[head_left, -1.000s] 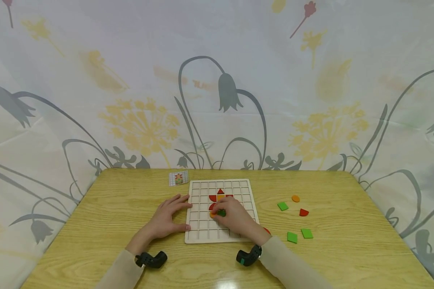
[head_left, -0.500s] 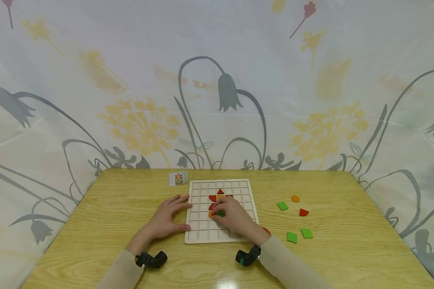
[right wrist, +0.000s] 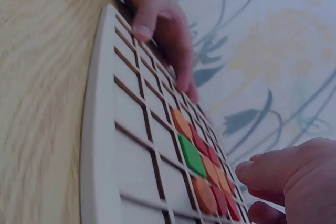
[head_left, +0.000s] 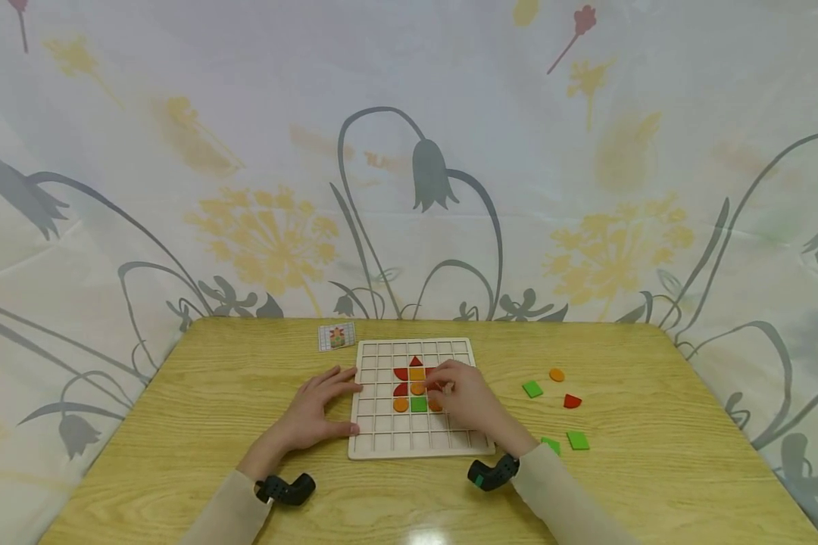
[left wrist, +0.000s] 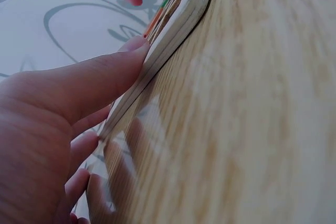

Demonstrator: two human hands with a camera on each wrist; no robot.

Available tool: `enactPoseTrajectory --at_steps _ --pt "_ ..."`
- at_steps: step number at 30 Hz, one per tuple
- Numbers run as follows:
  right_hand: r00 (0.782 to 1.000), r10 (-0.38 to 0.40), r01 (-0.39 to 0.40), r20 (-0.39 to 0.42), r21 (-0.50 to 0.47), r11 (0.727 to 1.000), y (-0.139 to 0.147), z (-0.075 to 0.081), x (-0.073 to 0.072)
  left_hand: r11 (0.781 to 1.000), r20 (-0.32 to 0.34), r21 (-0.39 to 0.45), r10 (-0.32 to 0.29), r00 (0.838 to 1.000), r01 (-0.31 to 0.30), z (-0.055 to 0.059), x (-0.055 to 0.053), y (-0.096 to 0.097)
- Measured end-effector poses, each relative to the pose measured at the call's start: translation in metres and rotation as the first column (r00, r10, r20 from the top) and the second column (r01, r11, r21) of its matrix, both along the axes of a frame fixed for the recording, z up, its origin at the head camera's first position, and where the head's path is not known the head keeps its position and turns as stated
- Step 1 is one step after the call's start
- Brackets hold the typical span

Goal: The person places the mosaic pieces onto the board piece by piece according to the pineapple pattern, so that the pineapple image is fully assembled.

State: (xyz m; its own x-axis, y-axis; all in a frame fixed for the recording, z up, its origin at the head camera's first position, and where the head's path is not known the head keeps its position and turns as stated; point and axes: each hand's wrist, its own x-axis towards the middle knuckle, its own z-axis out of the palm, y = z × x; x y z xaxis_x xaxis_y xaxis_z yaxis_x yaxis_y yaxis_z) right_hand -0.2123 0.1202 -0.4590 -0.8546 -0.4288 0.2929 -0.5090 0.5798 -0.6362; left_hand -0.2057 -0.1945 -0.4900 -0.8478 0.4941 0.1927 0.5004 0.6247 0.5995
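My left hand (head_left: pixel 307 416) rests at the left edge of a white grid board (head_left: pixel 377 445), thumb and fingertips touching its rim. Over the right part of the coloured pattern hovers my right hand (head_left: pixel 466 393); in the right wrist view its thumb and fingers (right wrist: pixel 262 169) are apart, with nothing seen between them. Set in the grid are a red triangle (head_left: pixel 416 361), an orange square (head_left: pixel 417 374), red petal-shaped pieces (head_left: pixel 401 374), a green square (head_left: pixel 419 405) and orange discs (head_left: pixel 401 405). The right hand partly covers the pieces on the pattern's right side.
A small pattern card (head_left: pixel 337 337) lies behind the board's left corner. To the right on the wooden table (head_left: pixel 654 469) are loose green squares (head_left: pixel 577 440), an orange disc (head_left: pixel 557 375) and a red piece (head_left: pixel 572 401). A printed curtain (head_left: pixel 409 250) hangs behind.
My right hand has let go of the leftmost orange disc, which now sits in its cell, and has moved right. The green square is uncovered. My left hand stays put.
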Motion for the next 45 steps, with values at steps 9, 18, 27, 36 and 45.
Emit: enactPoseTrajectory --at_steps 9,18,27,36,45 --pt "0.988 -0.153 0.153 0.004 0.003 0.988 0.064 -0.003 -0.001 1.0 0.014 -0.006 -0.008 1.0 0.008 0.002 0.0 0.002" --pt "0.969 -0.246 0.247 -0.021 0.074 0.966 0.125 -0.004 0.003 1.0 0.018 0.0 0.014 1.0 -0.014 0.0 0.003 0.0" --pt "0.969 -0.245 0.244 0.0 0.106 0.964 0.148 -0.004 0.01 1.0 0.003 0.0 0.004 1.0 -0.004 0.001 0.001 0.0" --pt "0.946 -0.324 0.323 -0.013 0.113 0.94 0.172 -0.006 0.012 1.0 0.023 -0.009 0.005 1.0 -0.005 0.003 0.0 -0.001" --pt "0.942 -0.336 0.333 0.011 0.101 0.938 0.189 -0.006 0.012 1.0 0.008 -0.007 0.006 1.0 -0.006 0.003 0.0 0.001"
